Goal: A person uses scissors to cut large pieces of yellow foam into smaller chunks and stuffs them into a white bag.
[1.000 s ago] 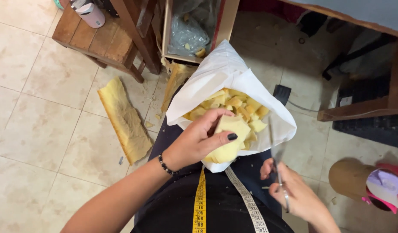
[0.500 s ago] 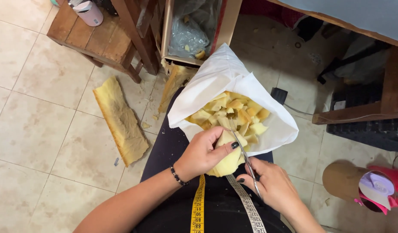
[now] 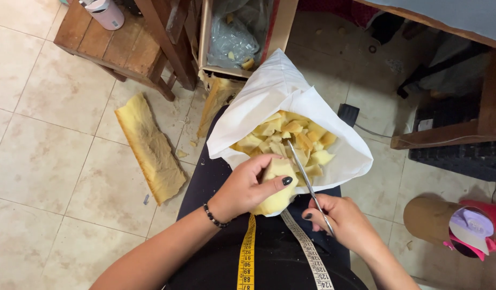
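My left hand (image 3: 247,185) grips a chunk of yellow foam (image 3: 277,185) over my lap. My right hand (image 3: 342,217) holds a pair of scissors (image 3: 307,180), whose blades point up and away beside the foam chunk, touching its right edge. Just beyond both hands a white bag (image 3: 283,96) lies open on my lap, filled with several small yellow foam pieces (image 3: 291,137). A yellow tape measure (image 3: 247,258) hangs down my dark clothing.
A long strip of yellow foam (image 3: 148,147) lies on the tiled floor to the left. A wooden stool (image 3: 111,45) with a pink cup (image 3: 105,12) stands at the top left, a wooden crate (image 3: 240,37) beside it. Wooden furniture (image 3: 463,118) stands right, a brown and pink object (image 3: 452,223) below.
My right hand brought the scissors up from the lower right to the foam chunk. My left hand lowered the chunk slightly toward my lap.
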